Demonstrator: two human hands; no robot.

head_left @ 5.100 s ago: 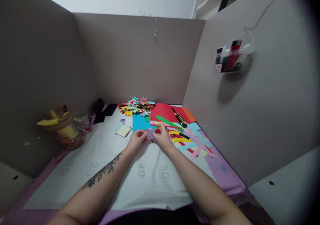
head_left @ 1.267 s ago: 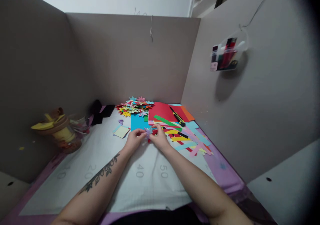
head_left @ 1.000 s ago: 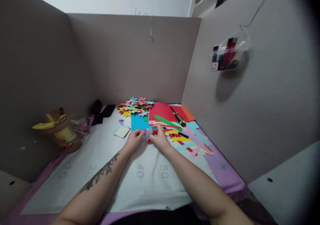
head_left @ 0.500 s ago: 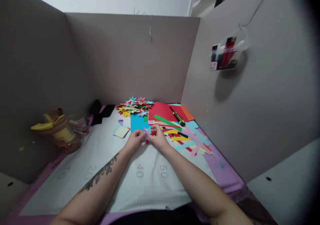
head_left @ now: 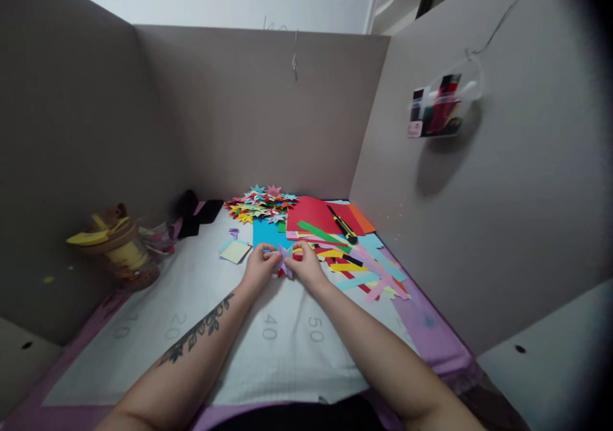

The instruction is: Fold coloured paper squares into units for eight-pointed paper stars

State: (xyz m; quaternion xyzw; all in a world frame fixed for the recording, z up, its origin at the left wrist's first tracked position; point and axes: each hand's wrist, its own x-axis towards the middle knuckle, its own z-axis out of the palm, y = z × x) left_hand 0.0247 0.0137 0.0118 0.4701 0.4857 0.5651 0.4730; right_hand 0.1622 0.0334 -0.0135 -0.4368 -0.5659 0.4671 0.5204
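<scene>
Between my hands is a purple folded paper star (head_left: 286, 262), its points spread towards me and away. My left hand (head_left: 260, 268) pinches its left side with thumb and finger. On the other side my right hand (head_left: 308, 266) grips the right points in the same way. A bit of red paper (head_left: 280, 274) shows just below the star, partly hidden. Beyond my hands lies a blue sheet (head_left: 268, 232), and past it a heap of many-coloured paper stars (head_left: 258, 204).
Right of my hands are loose paper strips (head_left: 352, 267), a yellow-black utility knife (head_left: 345, 228) and red sheets (head_left: 309, 215). Square papers (head_left: 235, 252) and small purple pieces (head_left: 234, 233) lie left. A pot-like container (head_left: 125, 252) stands far left; a clear holder (head_left: 443, 108) hangs on the right wall.
The purple star has turned so that more of its points face the camera, with both hands still on it. The view has shifted slightly.
</scene>
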